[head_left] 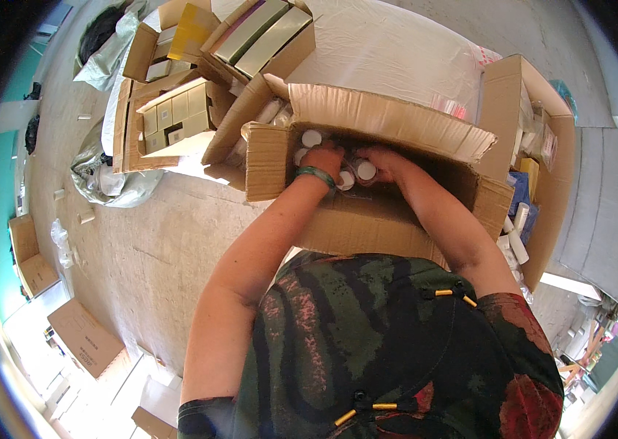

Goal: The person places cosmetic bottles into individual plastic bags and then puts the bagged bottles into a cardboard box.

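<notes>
Fingers of the right hand (383, 162) are resting beside a white-capped bottle (365, 170); finger closure around it is remaining indeterminable. The left hand (326, 158) is resting among further white-capped bottles (312, 139), its hidden fingertips also concealing any hold. These bottles are sitting inside the uncovered cardboard box (268, 164), caps facing upward.

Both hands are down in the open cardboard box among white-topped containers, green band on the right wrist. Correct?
One error: the green band is at the wrist of the left hand, not the right hand, as the head view shows. The rest stands: both hands are down in the open cardboard box among white-topped containers.
</notes>
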A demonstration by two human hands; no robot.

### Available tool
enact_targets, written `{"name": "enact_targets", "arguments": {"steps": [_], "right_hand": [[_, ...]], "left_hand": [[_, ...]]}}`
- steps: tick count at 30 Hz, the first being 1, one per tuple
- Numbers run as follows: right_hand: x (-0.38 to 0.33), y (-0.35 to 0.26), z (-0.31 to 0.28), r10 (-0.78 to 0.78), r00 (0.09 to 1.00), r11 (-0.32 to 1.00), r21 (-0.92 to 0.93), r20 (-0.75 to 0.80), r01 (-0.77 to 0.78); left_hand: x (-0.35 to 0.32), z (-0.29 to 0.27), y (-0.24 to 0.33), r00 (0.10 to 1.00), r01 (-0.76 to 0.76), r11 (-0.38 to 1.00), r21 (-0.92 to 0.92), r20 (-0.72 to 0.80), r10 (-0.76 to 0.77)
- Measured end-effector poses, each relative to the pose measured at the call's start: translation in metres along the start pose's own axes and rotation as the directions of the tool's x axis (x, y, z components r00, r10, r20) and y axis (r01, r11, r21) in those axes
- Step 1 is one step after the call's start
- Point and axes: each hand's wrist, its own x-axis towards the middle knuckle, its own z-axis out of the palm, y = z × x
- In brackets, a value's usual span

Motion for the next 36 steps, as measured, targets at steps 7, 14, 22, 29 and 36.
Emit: {"name": "enact_targets", "arguments": {"steps": [7,14,22,29,36], "right_hand": [[-0.049,-0.015,0.009,-0.276,0.957,0.914,-0.282,0.093,0.291],[-0.031,0.002,0.012,-0.632,0.732,0.219,-0.848,0.254,0.483],[-0.044,-0.019,0.023,-0.549,0.802,0.204,-0.891,0.238,0.404],[-0.036,-0.013,0.022,-0.509,0.824,0.248,-0.874,0.249,0.418],[-0.049,-0.012,0.018,-0.5,0.831,0.369,-0.808,0.245,0.46]], "left_hand": [[0.003,-0.004,-0.003,0.998,-0.051,0.998,0.048,0.032,0.049],[0.003,-0.004,0.0,0.999,-0.025,0.999,0.037,-0.022,0.026],[0.0,-0.012,0.001,0.999,-0.028,0.998,0.048,0.046,0.026],[0.002,-0.016,0.003,0.997,-0.047,0.999,0.015,0.058,0.046],[-0.009,-0.011,-0.017,0.944,-0.273,0.959,-0.078,-0.214,0.252]]}}
